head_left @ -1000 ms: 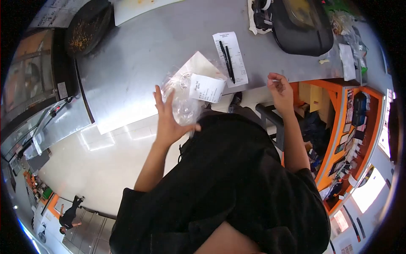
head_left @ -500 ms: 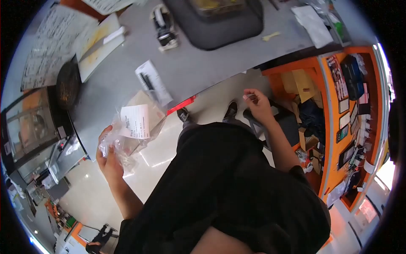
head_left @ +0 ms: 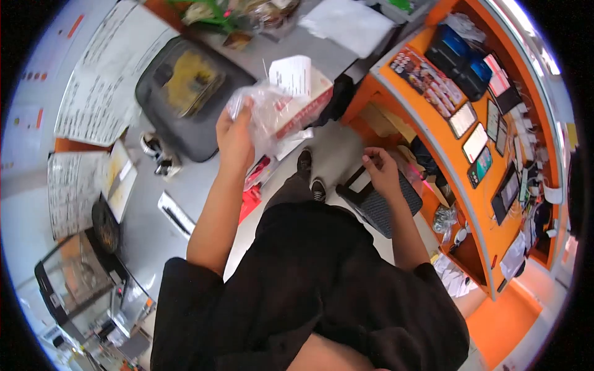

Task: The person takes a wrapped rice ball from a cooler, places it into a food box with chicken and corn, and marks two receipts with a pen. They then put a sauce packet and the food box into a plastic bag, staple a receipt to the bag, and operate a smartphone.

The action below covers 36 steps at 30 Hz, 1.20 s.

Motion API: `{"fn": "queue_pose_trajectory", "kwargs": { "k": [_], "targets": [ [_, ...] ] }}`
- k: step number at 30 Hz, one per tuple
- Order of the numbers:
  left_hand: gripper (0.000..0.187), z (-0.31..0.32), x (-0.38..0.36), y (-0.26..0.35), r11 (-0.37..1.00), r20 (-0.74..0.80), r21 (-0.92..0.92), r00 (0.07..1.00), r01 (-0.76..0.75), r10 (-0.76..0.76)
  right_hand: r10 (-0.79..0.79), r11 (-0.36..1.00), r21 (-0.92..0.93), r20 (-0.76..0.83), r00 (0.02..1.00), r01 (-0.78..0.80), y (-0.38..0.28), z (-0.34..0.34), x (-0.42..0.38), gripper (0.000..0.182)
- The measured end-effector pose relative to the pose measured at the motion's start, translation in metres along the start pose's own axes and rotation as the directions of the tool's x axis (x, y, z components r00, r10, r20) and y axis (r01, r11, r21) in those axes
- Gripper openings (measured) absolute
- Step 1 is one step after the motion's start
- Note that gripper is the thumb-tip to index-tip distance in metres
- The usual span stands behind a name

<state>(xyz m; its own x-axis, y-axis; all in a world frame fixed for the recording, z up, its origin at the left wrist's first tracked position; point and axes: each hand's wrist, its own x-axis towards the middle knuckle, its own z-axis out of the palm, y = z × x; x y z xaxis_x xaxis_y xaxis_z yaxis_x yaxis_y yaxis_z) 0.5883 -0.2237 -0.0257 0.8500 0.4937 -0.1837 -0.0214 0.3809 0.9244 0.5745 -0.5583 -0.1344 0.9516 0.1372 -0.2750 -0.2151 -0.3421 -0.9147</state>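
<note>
My left hand [head_left: 237,137] is closed on the gathered top of a clear plastic bag [head_left: 258,117], raised over the grey counter [head_left: 145,204]. Inside the bag is a white and red box [head_left: 303,111], and a printed paper slip [head_left: 291,75] shows at its upper side. Over by the orange shelf, my right hand [head_left: 382,170] hangs with its fingers bent and partly apart, and nothing shows in it. Below that hand is a dark grey stool [head_left: 390,207].
A black tray [head_left: 148,93] with a food container [head_left: 190,83] lies on the counter, near a tape dispenser [head_left: 159,154], a knife and a cutting board [head_left: 122,185]. On the right, an orange shelf [head_left: 427,127] bears phones and a black case [head_left: 455,59].
The view has turned toward the right. My left hand has carried the bag up and to the right, toward the orange shelf. My right hand is still away from the bag.
</note>
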Motion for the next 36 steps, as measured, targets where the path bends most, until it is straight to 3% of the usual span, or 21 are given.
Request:
{"fn": "queue_pose_trajectory", "kwargs": {
  "k": [3,6,7,10,12,13,16,18,19,21,22,24,26,28,29,31,32,34,36],
  "targets": [
    [0.026,0.032,0.067,-0.03,1.0,0.026,-0.005,1.0,0.003,-0.003,-0.014,0.998,-0.06,-0.13,0.991,0.007,0.005,-0.012,0.001,0.026],
    [0.028,0.059,0.127,-0.061,0.999,0.038,0.004,0.998,0.042,-0.042,0.024,0.999,0.05,-0.239,0.971,-0.012,0.016,-0.035,0.008,0.027],
    [0.03,0.068,0.141,-0.068,0.998,0.037,-0.002,0.997,0.063,-0.063,0.043,0.999,0.009,-0.246,0.968,-0.042,0.017,-0.044,0.012,0.028],
    [0.034,0.034,0.171,-0.095,0.997,0.047,0.03,0.997,0.065,-0.066,0.059,0.995,-0.059,-0.235,0.97,-0.075,0.016,-0.055,0.016,0.029],
    [0.038,0.05,0.193,-0.105,0.986,0.066,0.14,0.993,0.09,-0.1,0.032,0.998,-0.039,-0.286,0.958,-0.045,0.0,-0.077,0.04,0.028],
    [0.042,0.046,0.188,-0.105,0.983,0.043,0.169,0.996,0.066,-0.074,0.086,0.982,-0.138,-0.284,0.955,-0.129,-0.037,-0.086,0.044,0.025],
    [0.053,0.028,0.169,-0.114,0.961,-0.105,0.278,0.994,0.011,0.019,0.015,0.974,-0.204,-0.389,0.921,-0.102,-0.025,-0.118,0.065,0.021],
    [0.056,0.027,0.159,-0.111,0.795,-0.053,0.582,0.968,-0.17,0.246,-0.068,0.968,-0.244,-0.469,0.881,-0.055,-0.026,-0.15,0.091,0.015],
    [0.049,0.022,0.159,-0.113,0.735,-0.048,0.627,0.929,-0.258,0.367,-0.083,0.953,-0.294,-0.491,0.867,-0.075,-0.022,-0.171,0.102,0.014],
    [0.043,0.017,0.155,-0.097,0.653,-0.101,0.704,0.87,-0.28,0.482,-0.114,0.949,-0.308,-0.549,0.828,-0.073,-0.017,-0.2,0.122,0.015],
    [0.045,0.023,0.157,-0.087,0.652,-0.148,0.716,0.857,-0.251,0.493,-0.128,0.961,-0.274,-0.585,0.801,-0.047,-0.014,-0.218,0.134,0.017],
    [0.051,0.035,0.161,-0.065,0.661,-0.232,0.719,0.823,-0.214,0.518,-0.309,0.926,-0.373,-0.655,0.689,0.06,-0.004,-0.27,0.167,0.025],
    [0.055,0.036,0.155,-0.046,0.627,-0.233,0.739,0.779,-0.248,0.582,-0.488,0.823,-0.568,-0.701,0.519,0.006,0.034,-0.317,0.197,0.027],
    [0.055,0.041,0.149,-0.03,0.533,-0.155,0.78,0.723,-0.328,0.673,-0.445,0.805,-0.584,-0.713,0.542,-0.108,0.043,-0.355,0.216,0.025],
    [0.055,0.056,0.143,-0.021,0.529,-0.173,0.786,0.707,-0.321,0.686,-0.548,0.73,-0.675,-0.67,0.502,-0.104,0.051,-0.373,0.229,0.021],
    [0.055,0.09,0.127,-0.01,0.525,-0.211,0.796,0.673,-0.303,0.708,-0.344,0.871,-0.478,-0.757,0.556,-0.112,0.053,-0.38,0.247,0.027],
    [0.055,0.085,0.129,-0.01,0.491,-0.154,0.769,0.626,-0.409,0.764,-0.236,0.922,-0.369,-0.778,0.582,-0.119,0.05,-0.379,0.258,0.031],
    [0.056,0.056,0.14,-0.004,0.402,-0.061,0.693,0.507,-0.599,0.86,-0.123,0.928,-0.315,-0.761,0.636,-0.197,0.022,-0.354,0.263,0.039],
    [0.056,0.067,0.14,0.011,0.357,-0.05,0.709,0.462,-0.607,0.885,0.018,0.927,-0.246,-0.727,0.687,-0.285,-0.004,-0.327,0.259,0.049]
  ]
}}
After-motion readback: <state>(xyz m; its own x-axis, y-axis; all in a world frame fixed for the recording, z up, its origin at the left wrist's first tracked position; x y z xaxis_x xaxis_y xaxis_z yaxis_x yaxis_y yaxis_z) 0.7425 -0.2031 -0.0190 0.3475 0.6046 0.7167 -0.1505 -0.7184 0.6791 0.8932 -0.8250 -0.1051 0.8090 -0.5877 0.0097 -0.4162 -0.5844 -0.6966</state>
